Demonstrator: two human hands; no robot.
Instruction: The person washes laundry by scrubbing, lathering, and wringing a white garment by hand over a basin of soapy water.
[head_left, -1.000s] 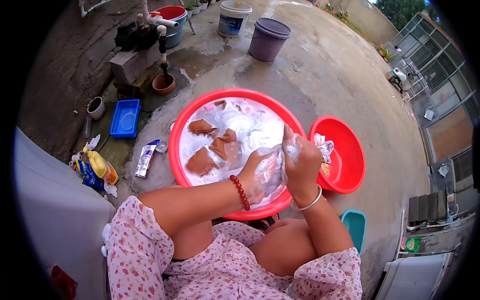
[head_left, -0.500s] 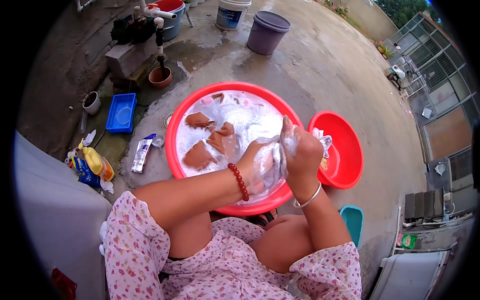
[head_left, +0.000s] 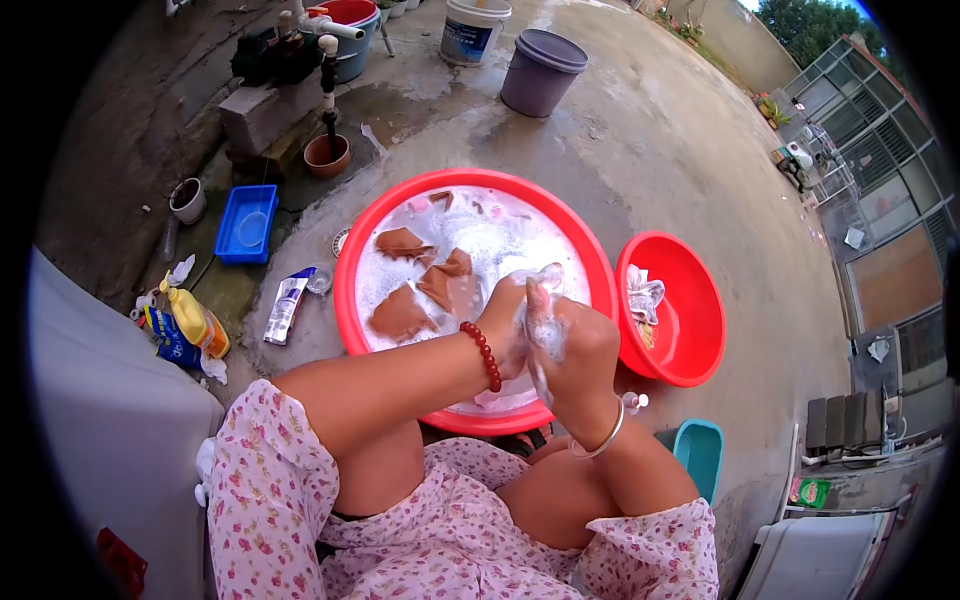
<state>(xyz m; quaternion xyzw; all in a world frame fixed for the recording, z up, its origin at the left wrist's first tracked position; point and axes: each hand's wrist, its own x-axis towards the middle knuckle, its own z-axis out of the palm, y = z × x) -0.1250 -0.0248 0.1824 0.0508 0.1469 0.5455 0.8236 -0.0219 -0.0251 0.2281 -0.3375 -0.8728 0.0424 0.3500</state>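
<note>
Over the right part of a large red basin (head_left: 352,335) full of foamy water, my two hands are close together. My left hand (head_left: 508,325), below a red bead bracelet, is closed on a whitish, sudsy cloth (head_left: 538,375). Pressed beside it, my right hand (head_left: 578,345) is also closed on that cloth, its thumb up and foam on its skin. Much of the cloth is hidden between the hands. Brown fabric (head_left: 402,312) floats in the suds at the left of the basin.
A smaller red basin (head_left: 695,320) at the right holds white cloth (head_left: 643,293). Also around are a teal basin (head_left: 700,452), a blue tray (head_left: 245,225), a yellow bottle (head_left: 195,318), a tube (head_left: 287,308), a purple bucket (head_left: 543,75) and a tap (head_left: 335,28).
My right hand has moved left and a little down, closer over my left hand. Less cloth shows between them. A pink-and-white pump top now shows beside my right wrist.
</note>
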